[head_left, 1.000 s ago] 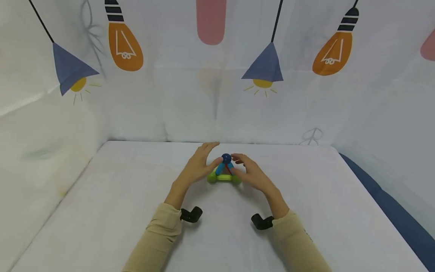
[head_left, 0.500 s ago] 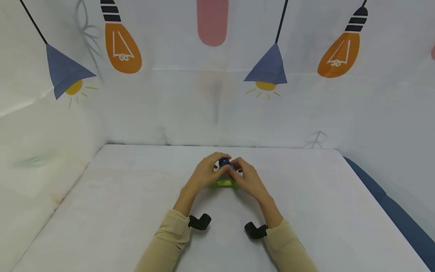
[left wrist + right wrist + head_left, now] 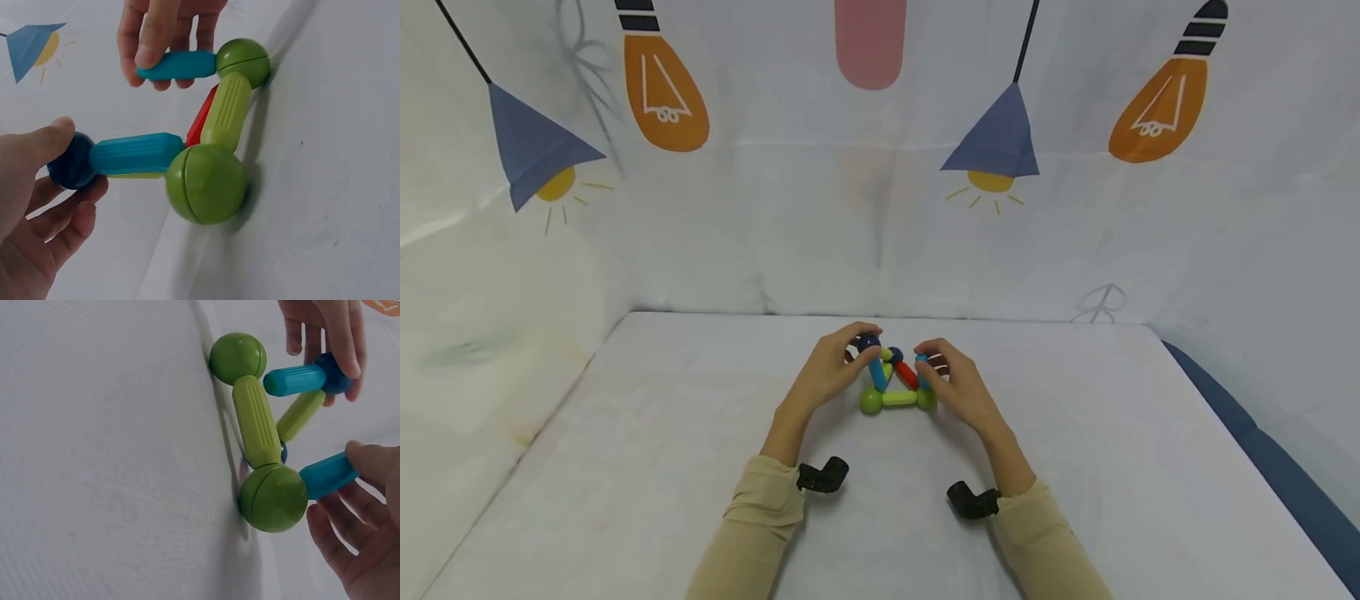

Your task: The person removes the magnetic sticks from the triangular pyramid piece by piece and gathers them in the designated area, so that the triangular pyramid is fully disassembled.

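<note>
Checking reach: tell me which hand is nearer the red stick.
Right. The right hand, pinching a blue stick, is just right of the red stick; the left hand, holding a dark blue ball, is farther off to its left.

The balls (image 3: 206, 184) are coloured navy and green, the rods (image 3: 137, 154) blue, lime and red. The white backdrop (image 3: 805, 233) is printed with orange bulbs (image 3: 666, 92) and slate-blue lampshades (image 3: 992, 137).

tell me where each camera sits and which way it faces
Head: worn there, facing forward and down at the tabletop; left hand, right hand, sleeves show.
Left wrist: worn there, faces the navy ball; both hands show.
Right wrist: worn there, faces the nearer blue rod; both hands show.
Wrist views share two green balls.
</note>
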The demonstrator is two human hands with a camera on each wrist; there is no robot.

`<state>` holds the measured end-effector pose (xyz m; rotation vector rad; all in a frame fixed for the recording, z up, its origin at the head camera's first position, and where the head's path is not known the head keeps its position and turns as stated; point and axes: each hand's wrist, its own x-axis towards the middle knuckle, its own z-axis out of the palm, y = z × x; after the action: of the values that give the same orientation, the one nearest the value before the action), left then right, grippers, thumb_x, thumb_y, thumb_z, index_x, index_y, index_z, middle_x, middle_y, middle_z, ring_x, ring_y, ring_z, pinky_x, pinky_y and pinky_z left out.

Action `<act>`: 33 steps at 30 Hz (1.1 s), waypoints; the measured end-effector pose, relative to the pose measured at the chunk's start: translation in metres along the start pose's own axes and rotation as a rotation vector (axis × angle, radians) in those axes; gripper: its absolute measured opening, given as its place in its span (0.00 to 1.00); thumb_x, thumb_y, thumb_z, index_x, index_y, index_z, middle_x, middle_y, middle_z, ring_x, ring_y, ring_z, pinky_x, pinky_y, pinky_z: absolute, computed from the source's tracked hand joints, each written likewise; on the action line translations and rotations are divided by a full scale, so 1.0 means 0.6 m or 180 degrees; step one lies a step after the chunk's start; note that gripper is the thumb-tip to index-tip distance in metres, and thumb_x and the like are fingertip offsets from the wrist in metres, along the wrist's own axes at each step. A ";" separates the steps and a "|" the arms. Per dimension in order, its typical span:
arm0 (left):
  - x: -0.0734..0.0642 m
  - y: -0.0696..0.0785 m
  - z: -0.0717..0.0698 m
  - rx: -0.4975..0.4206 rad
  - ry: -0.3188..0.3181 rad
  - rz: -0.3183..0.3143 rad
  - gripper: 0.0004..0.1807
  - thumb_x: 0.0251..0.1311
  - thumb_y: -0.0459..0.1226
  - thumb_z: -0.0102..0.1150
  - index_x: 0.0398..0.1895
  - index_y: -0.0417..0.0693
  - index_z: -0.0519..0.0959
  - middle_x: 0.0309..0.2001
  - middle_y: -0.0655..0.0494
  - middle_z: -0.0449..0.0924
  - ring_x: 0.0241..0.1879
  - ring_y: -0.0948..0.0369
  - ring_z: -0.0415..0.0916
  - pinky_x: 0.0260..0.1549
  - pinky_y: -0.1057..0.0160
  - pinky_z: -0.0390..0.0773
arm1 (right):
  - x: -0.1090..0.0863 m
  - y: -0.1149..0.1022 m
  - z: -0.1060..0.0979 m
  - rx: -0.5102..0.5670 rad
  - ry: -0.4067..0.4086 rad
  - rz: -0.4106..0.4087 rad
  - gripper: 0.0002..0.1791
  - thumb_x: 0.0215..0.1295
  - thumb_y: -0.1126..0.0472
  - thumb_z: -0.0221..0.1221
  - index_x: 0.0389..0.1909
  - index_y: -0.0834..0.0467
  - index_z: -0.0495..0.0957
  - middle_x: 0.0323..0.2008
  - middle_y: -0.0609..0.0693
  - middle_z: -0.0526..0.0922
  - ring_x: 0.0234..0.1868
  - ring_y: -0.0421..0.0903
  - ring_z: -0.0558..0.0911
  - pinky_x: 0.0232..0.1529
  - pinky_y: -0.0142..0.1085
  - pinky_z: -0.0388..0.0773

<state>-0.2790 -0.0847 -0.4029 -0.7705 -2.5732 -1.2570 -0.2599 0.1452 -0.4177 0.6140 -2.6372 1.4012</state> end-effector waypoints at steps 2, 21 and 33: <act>0.002 0.004 0.002 0.0002 0.0084 0.0022 0.18 0.64 0.42 0.56 0.56 0.50 0.74 0.47 0.55 0.81 0.40 0.62 0.75 0.37 0.63 0.78 | 0.000 -0.001 -0.002 0.0009 -0.0012 0.0003 0.15 0.68 0.61 0.54 0.53 0.60 0.71 0.52 0.59 0.78 0.50 0.51 0.79 0.51 0.46 0.77; 0.000 0.016 -0.007 -0.0107 -0.0110 -0.0066 0.16 0.61 0.42 0.60 0.51 0.49 0.76 0.47 0.55 0.81 0.43 0.58 0.78 0.43 0.56 0.79 | -0.004 -0.002 -0.013 -0.0153 0.0236 0.0216 0.14 0.69 0.58 0.54 0.52 0.57 0.73 0.49 0.54 0.80 0.49 0.51 0.80 0.48 0.47 0.79; -0.007 0.018 -0.019 -0.0166 -0.0437 -0.0297 0.15 0.62 0.44 0.58 0.51 0.56 0.76 0.48 0.58 0.81 0.41 0.59 0.80 0.41 0.62 0.79 | -0.004 0.001 -0.017 -0.0171 0.0170 0.0350 0.14 0.70 0.56 0.52 0.53 0.54 0.72 0.48 0.52 0.80 0.49 0.49 0.79 0.50 0.45 0.78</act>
<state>-0.2707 -0.0896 -0.3897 -0.7806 -2.7239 -1.3479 -0.2592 0.1542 -0.4130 0.4256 -2.6937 1.3489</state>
